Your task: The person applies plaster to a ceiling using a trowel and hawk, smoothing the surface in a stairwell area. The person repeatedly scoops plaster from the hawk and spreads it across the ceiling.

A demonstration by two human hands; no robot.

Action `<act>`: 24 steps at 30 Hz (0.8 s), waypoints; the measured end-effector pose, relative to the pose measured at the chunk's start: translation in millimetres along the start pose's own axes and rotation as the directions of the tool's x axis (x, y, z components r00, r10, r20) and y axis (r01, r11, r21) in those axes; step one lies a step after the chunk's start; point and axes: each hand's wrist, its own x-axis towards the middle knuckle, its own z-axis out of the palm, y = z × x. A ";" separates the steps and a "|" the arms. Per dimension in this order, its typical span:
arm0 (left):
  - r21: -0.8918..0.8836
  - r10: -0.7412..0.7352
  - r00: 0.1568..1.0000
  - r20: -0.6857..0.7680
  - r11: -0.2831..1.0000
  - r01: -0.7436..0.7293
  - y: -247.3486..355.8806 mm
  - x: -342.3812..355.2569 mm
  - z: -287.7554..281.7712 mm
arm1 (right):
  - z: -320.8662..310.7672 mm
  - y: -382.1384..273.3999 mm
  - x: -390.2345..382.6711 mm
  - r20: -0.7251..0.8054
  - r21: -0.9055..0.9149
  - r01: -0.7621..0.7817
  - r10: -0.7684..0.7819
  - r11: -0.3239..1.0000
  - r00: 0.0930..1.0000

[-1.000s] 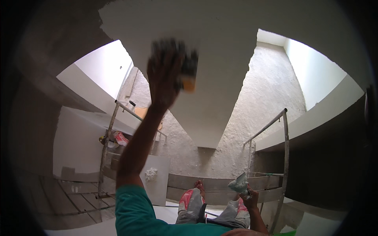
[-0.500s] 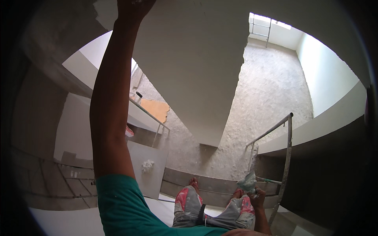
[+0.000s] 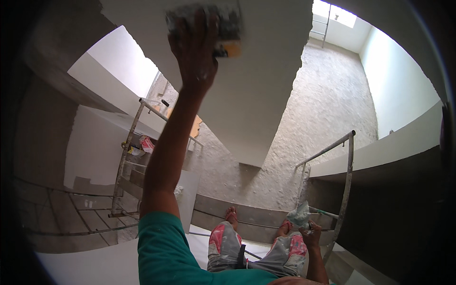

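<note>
The person's left arm, in a green sleeve, extends upward past the camera. The left hand holds a broad trowel with a grey-smeared blade and an orange patch at one corner. Its fingers lie over the trowel, slightly apart; the thumb is not clearly seen. The trowel is at the upper part of a pale plastered surface; blur prevents confirming full contact along its edge. White spots mark the back of this hand.

The right hand is low, beside the right knee. Its fingers are curled around the handle of a putty knife; whether they press against one another cannot be told. The blade carries pale, greenish-grey paste.

Below are grey trousers with red patches and white stains. Both feet stand on planks. A pale board lies left of the feet, bearing a white lump partly hidden by the arm.

Metal rails stand at both sides, a left rail and a right rail. A red-and-white bag sits near the left rail.

Farthest off are a rough, pale floor and, upper right, a metal frame before a bright opening.
</note>
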 end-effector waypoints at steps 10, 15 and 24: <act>-0.098 -0.033 0.978 0.205 0.994 0.054 8.6 -82.4 -24.2 | -5.8 -9.0 0.7 0.078 -0.060 0.037 -0.032 0.998 0.996; 0.094 0.079 0.994 -0.081 0.993 -0.071 -8.3 75.8 -84.1 | 2.2 -9.8 -0.3 0.008 -0.033 0.127 -0.127 0.991 0.992; 0.201 0.117 0.983 -0.140 0.976 -0.088 3.6 164.2 -88.2 | -2.7 -7.0 -3.4 0.056 -0.010 0.036 -0.035 0.999 0.998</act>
